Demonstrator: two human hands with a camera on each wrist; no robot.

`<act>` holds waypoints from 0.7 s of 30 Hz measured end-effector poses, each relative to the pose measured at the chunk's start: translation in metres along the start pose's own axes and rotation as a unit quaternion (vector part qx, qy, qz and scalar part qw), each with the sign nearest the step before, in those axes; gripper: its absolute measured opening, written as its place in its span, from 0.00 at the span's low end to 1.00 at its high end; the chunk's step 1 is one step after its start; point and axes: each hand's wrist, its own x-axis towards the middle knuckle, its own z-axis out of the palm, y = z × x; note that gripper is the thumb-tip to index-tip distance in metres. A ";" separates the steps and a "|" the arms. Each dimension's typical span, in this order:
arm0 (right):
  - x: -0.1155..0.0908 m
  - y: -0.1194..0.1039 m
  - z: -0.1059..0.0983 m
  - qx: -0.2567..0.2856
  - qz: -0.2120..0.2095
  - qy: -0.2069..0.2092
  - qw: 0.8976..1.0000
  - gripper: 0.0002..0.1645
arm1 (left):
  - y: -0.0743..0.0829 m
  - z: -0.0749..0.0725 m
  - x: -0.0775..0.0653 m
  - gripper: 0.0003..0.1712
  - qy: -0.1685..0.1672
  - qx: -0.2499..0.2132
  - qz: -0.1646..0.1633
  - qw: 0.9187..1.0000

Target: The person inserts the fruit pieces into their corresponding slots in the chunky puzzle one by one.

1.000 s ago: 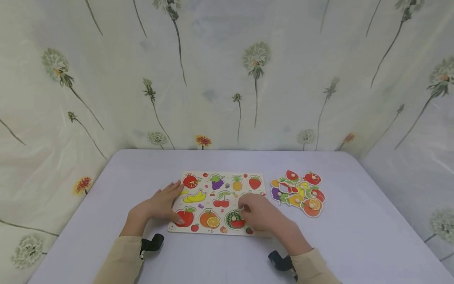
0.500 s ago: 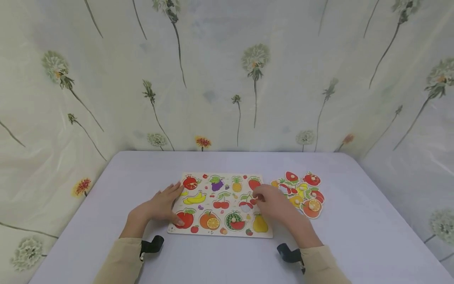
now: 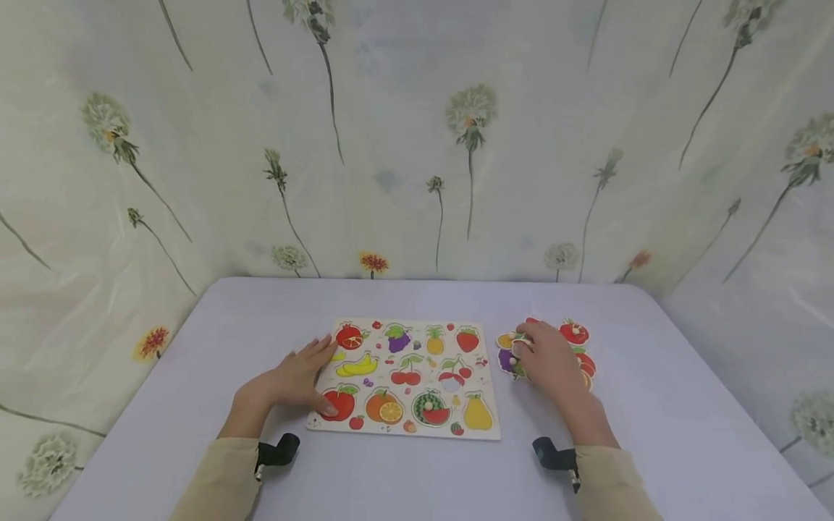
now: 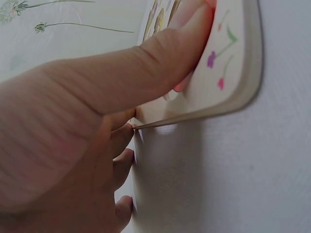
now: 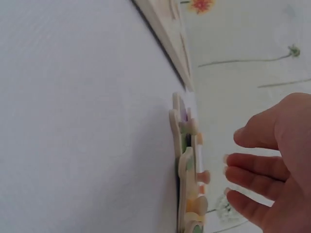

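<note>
A wooden fruit puzzle board [image 3: 417,427] lies flat on the table, printed with several fruits. My left hand [image 3: 289,382] rests at its left side, thumb on the red apple picture and fingers spread along the edge; the left wrist view shows the thumb [image 4: 160,60] pressing the corner. A watermelon piece [image 3: 431,409] with a knob sits in the bottom row. Over the pile of loose fruit pieces [image 3: 507,359] hovers my right hand [image 3: 550,362], hiding part of them. In the right wrist view its thumb and fingertips are apart, with nothing between them, beside the knobbed pieces [image 5: 189,184].
A pomegranate piece [image 3: 574,332] lies at the pile's far right. The white table [image 3: 404,481] meets a flower-patterned curtain [image 3: 391,145] at its back edge. Dark wrist cameras sit at both sleeves.
My right hand has moved right, from above the watermelon picture across the board's right side to the loose pieces, uncovering the pear and right-hand cherry pictures. The left hand stays in place.
</note>
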 end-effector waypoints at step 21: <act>-0.001 0.017 0.010 -0.035 0.000 -0.001 0.999 0.21 | -0.001 0.000 0.002 0.69 -0.005 -0.001 -0.003 1.000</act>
